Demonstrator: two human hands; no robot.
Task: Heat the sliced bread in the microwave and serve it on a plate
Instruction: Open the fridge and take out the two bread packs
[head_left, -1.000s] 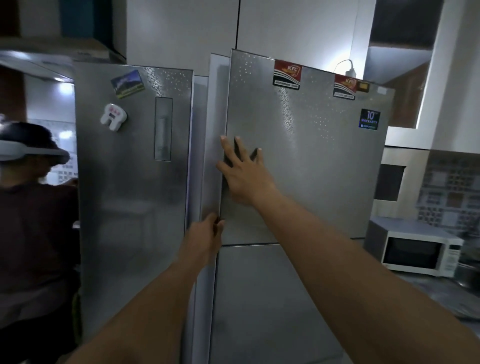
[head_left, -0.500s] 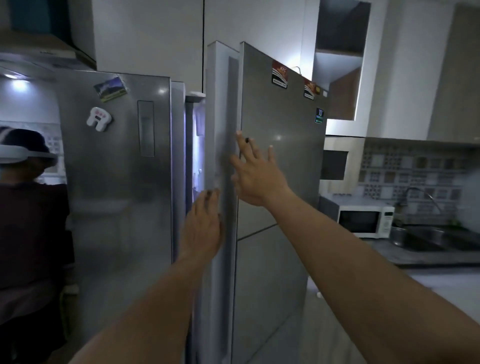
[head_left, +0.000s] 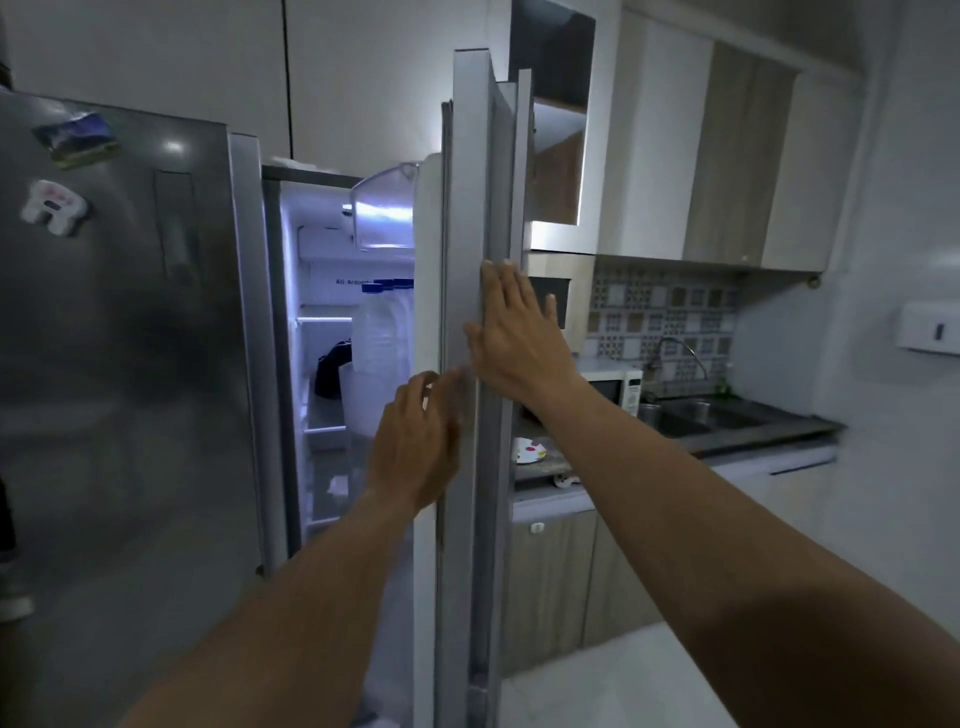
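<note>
Though barely ajar half a second ago, now swung edge-on: tall silver fridge door (head_left: 467, 208), lit shelves (head_left: 323, 321) showing. Left hand (head_left: 415, 447) with fingers straight, touching the door's inner edge; right hand (head_left: 519, 338) spread flat against its outer face. Farther back, boxy white microwave (head_left: 626, 387) on dark counter (head_left: 753, 431), long side along wall, front facing this way.

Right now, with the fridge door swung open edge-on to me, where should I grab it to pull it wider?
Grip the fridge door by its free vertical edge at mid-height, coming from the left, the lit inner side: fingers hooked round the edge, thumb on the outer face. It stands edge-on, tall and narrow, and no protruding handle shows.
</note>
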